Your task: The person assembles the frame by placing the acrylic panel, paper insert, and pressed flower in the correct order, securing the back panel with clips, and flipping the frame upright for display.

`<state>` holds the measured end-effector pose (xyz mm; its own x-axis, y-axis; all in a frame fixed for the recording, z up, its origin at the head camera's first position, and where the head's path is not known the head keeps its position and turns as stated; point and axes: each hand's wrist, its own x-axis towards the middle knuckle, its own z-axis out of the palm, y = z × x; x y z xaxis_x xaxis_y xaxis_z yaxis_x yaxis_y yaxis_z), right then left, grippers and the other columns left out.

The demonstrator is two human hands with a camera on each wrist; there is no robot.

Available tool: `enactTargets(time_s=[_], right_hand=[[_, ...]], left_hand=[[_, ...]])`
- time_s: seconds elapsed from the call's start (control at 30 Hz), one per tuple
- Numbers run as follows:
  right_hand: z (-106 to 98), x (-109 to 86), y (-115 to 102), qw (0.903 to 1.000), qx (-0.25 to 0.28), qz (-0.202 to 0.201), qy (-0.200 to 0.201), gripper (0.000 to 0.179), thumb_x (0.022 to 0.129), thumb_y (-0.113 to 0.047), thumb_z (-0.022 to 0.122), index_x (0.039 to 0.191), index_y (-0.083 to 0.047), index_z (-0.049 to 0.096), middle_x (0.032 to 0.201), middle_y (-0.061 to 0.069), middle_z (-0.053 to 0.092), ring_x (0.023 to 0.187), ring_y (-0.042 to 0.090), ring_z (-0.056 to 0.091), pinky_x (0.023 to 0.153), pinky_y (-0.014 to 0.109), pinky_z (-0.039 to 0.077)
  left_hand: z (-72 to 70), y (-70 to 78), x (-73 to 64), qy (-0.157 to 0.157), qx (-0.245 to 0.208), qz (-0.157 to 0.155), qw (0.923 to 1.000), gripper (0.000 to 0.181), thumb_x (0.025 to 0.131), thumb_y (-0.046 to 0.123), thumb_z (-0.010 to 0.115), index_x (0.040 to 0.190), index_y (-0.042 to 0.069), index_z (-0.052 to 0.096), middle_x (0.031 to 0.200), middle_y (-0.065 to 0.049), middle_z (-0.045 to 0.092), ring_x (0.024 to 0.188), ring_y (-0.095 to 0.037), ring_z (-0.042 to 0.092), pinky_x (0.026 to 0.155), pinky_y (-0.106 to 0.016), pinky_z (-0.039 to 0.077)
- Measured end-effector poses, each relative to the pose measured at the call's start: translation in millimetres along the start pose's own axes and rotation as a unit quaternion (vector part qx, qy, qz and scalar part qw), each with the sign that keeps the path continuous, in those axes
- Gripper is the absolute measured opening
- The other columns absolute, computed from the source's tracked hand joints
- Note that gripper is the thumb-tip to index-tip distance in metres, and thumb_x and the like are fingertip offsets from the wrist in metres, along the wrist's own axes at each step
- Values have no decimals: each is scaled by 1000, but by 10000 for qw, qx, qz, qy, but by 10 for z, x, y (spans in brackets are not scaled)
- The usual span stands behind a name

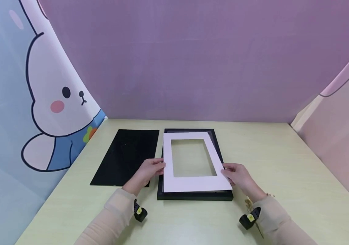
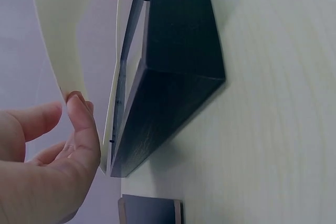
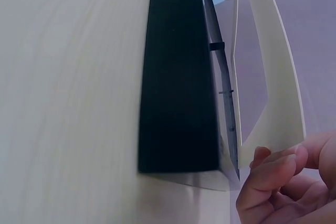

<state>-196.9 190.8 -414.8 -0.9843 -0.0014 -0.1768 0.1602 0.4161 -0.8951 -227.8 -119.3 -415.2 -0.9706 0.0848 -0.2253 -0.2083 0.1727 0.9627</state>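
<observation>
A white picture mat (image 1: 192,185) with a rectangular window is held at a slant over a black picture frame (image 1: 195,196). My left hand (image 1: 150,170) holds its left edge between thumb and fingers. On the opposite side, my right hand (image 1: 238,175) pinches the edge near the front corner. Both wrist views show the mat (image 2: 58,35) raised off the frame (image 3: 176,87), which lies flat on the table with metal tabs along its inner rim. In the right wrist view, curled fingers (image 3: 273,174) grip the mat's corner.
A flat black panel (image 1: 125,153) lies left of the frame on the pale wooden table (image 1: 284,160). Beside my right wrist is a small dried sprig (image 1: 258,229). A purple cloth (image 1: 192,68) hangs behind the table, with a rabbit-print cloth (image 1: 49,78) at the left.
</observation>
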Motion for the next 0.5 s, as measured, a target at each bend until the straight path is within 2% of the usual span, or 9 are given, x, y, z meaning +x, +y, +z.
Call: enactTargets(time_s=[0.5], right_hand=[[37, 39, 18, 9997, -88, 168, 177, 37, 91, -5, 53, 125, 9, 49, 79, 8, 51, 56, 15, 43, 49, 27, 39]], left_hand=[[-6, -41, 33, -70, 374, -8, 9993, 41, 91, 7, 56, 127, -11, 48, 111, -19, 58, 80, -14, 60, 74, -28, 50]])
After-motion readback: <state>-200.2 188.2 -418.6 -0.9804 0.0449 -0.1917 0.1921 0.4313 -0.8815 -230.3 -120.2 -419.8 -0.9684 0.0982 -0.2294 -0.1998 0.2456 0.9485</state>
